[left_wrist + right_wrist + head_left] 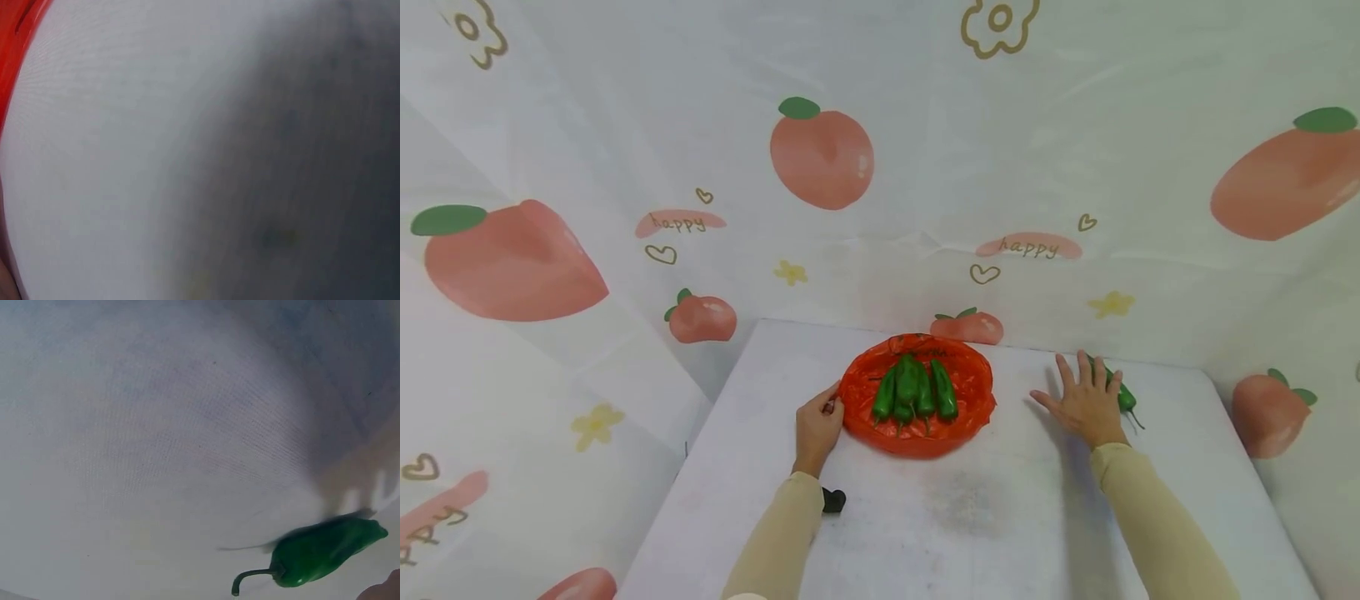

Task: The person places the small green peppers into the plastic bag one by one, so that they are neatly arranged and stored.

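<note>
My left hand has curled fingers at the left rim of a round, shallow basin covered in crinkled red plastic, and pinches that rim. Several green peppers lie together inside the basin, stems toward me. To the right, my right hand is spread wide over a single green pepper, partly covering it in the head view. In the right wrist view this pepper lies on the white surface, with a fingertip close by. The left wrist view catches only the red plastic's edge.
A white table carries everything, its back edge against a white cloth printed with peaches. Cloth also hangs on the left and right sides. A small black object shows beside the left forearm.
</note>
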Action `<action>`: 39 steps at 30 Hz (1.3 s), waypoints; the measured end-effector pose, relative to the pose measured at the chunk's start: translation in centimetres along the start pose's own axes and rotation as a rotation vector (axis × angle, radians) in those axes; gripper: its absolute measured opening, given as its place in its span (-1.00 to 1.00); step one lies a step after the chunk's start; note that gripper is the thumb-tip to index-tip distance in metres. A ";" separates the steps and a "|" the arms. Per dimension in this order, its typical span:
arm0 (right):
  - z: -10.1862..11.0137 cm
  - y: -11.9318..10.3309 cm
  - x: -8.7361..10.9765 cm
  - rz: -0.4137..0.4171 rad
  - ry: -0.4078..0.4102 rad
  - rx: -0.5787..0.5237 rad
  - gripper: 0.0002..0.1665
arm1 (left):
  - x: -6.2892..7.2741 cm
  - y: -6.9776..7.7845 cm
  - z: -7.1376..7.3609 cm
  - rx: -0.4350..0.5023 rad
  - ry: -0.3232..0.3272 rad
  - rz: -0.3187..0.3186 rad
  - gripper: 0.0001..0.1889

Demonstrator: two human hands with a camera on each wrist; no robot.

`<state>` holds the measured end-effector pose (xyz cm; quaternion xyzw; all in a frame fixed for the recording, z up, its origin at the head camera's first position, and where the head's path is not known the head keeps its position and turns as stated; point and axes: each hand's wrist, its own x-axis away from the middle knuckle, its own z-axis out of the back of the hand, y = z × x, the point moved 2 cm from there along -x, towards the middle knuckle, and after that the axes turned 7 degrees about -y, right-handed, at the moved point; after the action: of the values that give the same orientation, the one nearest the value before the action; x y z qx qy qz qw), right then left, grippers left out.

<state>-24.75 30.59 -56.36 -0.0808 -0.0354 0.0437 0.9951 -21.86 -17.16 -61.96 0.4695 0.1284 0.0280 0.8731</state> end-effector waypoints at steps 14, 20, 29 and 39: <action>0.0 2.9 0.0 -0.056 -0.035 -0.065 0.11 | 0.0 0.2 0.1 0.026 -0.033 0.023 -0.63; 0.2 3.9 0.2 -0.084 -0.017 -0.116 0.06 | 0.0 0.2 0.2 0.029 -0.031 0.020 -0.63; 0.2 5.1 0.7 -0.118 0.018 -0.179 -0.05 | 0.1 0.2 0.2 0.006 -0.025 0.006 -0.63; 0.1 5.6 1.0 -0.138 0.094 -0.245 -0.23 | 0.0 -0.2 0.0 0.026 -0.016 0.003 -0.62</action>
<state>-24.19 36.23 -57.11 -0.2012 0.0007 -0.0336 0.9790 -21.83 -17.27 -62.09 0.4812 0.1208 0.0239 0.8679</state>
